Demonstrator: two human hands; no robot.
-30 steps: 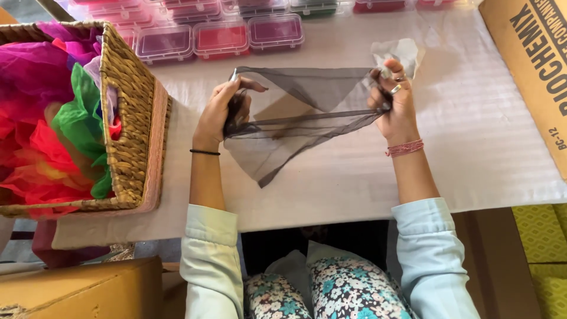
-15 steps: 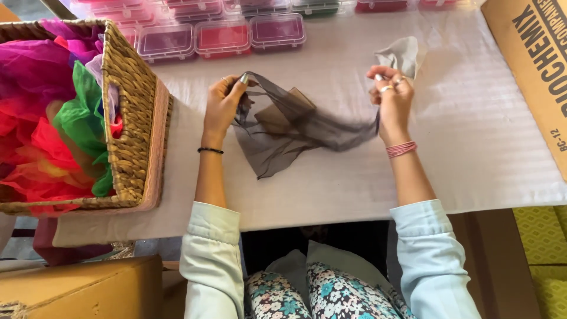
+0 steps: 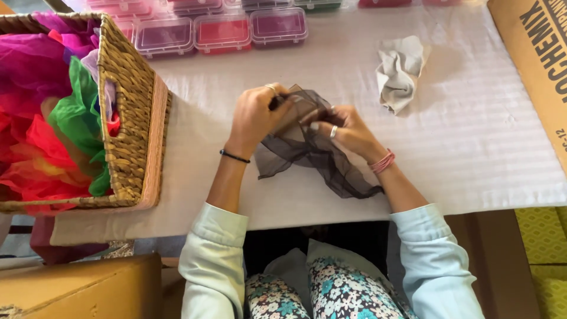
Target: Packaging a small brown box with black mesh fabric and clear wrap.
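Left hand: the left hand (image 3: 255,116) is curling over the upper left of the sheer cloth (image 3: 313,150), fingers closed and pinching a fold of it; a dark band is sitting on the wrist.
Right hand: the right hand (image 3: 348,130) is meeting the left one at the middle of the table, fingers bent in and gripping the same cloth; a ring is showing on one finger and pink bands are circling the wrist.
Sheer cloth: dark grey and see-through, it is bunching between both hands, with loose ends trailing down onto the table (image 3: 484,147) towards the near edge.
Grey cloth: a crumpled pale grey cloth (image 3: 400,71) is lying on the table beyond the right hand, apart from it.
Basket: a woven basket (image 3: 127,118) is standing at the left of the table, near the left forearm, holding pink, red and green sheer fabric (image 3: 47,112).
Boxes: small clear lidded boxes (image 3: 223,31) with red and purple contents are lining the far edge of the table.
Cartons: one cardboard carton (image 3: 531,53) is sitting at the right edge, another (image 3: 82,289) is lying low at the left.
Table cover: white and ribbed, it is lying under everything.
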